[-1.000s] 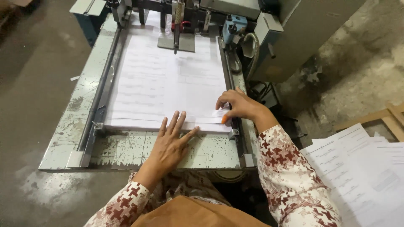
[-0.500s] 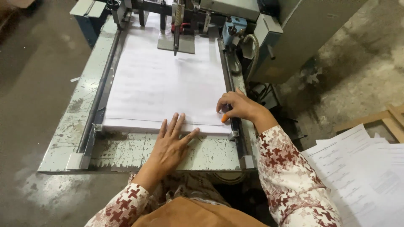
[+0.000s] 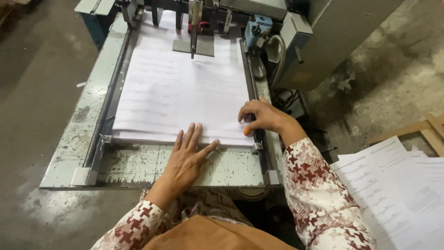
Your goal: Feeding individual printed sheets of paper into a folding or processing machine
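While I look down through the head camera, I see the paper stack (image 3: 180,92) lying flat on the worn metal table (image 3: 69,153) of a machine, and I place everything else by that stack. My left hand (image 3: 187,159) lies flat against the stack's near edge, palm down on the table, with the fingers (image 3: 192,134) spread and their tips resting on the top sheet; it grips nothing. My right hand (image 3: 261,118) sits at the stack's near right corner, curled loosely, with the fingertips pressing on the top sheet just beside the right guide rail (image 3: 252,88). I cannot tell whether it pinches any sheets. One fingertip there shows an orange tip (image 3: 247,131). A dark rail (image 3: 108,99) runs along the stack's left side. At the stack's far edge stand the machine's feed parts (image 3: 194,28), with a grey plate touching the top sheet. Well to the right of the stack, past my right sleeve (image 3: 319,194), loose printed sheets (image 3: 397,190) lie spread on the concrete floor (image 3: 397,83), beside a wooden frame (image 3: 416,127).
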